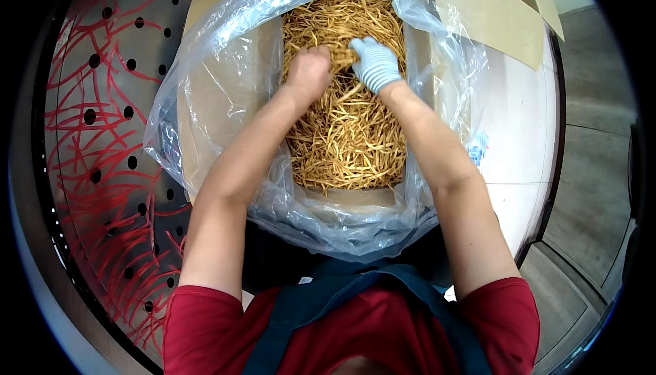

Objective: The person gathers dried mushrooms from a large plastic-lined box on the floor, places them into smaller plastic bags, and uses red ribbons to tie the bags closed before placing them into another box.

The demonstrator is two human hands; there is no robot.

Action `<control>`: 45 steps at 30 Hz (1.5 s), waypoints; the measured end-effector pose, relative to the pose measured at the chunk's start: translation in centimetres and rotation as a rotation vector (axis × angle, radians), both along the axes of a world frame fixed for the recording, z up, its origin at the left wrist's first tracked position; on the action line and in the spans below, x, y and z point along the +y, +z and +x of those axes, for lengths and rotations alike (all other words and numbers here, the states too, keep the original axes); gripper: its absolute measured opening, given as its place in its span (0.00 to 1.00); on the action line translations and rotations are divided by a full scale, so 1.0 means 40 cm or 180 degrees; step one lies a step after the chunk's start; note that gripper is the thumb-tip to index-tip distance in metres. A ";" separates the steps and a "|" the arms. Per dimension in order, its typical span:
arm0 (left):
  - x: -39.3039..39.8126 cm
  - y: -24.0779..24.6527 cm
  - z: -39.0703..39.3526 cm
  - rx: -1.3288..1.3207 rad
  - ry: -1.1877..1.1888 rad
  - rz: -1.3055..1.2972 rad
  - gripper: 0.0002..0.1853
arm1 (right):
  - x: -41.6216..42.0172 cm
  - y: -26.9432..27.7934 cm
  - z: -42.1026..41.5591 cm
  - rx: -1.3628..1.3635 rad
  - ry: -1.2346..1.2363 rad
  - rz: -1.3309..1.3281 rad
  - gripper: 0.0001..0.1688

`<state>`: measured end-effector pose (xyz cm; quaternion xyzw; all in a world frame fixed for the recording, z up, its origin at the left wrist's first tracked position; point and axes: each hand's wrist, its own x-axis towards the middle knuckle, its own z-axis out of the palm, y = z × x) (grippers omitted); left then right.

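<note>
Golden-brown dried strands (pixel 353 154), like dried daylily buds, fill a cardboard box (pixel 220 103) lined with a clear plastic bag (pixel 302 226). Over the upper half of the fill, a blurred clump of strands (pixel 342 57) spans the space between my hands. My bare left hand (pixel 310 70) is curled, its knuckles up, against the left side of that clump. On the other side, my right hand (pixel 376 62), in a white-and-blue striped glove, grips the clump between thumb and fingers. A dark hollow shows in the strands just below it. My left fingertips are hidden.
To the left stands a perforated metal surface (pixel 113 134) covered in red streaks. A second open cardboard box (pixel 492 6) sits at the upper right, with similar strands in it. White floor tiles (pixel 517 119) and a small printed packet (pixel 477 149) lie right of the bag.
</note>
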<state>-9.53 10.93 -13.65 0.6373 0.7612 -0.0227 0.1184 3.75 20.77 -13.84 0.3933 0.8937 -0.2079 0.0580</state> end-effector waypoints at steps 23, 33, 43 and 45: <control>-0.030 -0.010 0.030 -0.2310 0.2645 -0.0241 0.68 | 0.024 -0.080 0.031 0.0974 -0.2221 -0.1733 0.77; -0.026 0.219 -0.042 -0.4129 0.1364 0.0068 0.54 | 0.020 0.136 0.081 0.2395 -0.1208 -0.3847 0.36; -0.087 0.383 -0.020 -0.3512 0.1848 0.0011 0.34 | 0.031 0.197 0.163 0.2075 -0.1563 -0.2955 0.43; -0.102 0.256 -0.091 -0.2847 0.1562 0.0832 0.21 | 0.029 0.188 0.165 0.1846 -0.1815 -0.2856 0.43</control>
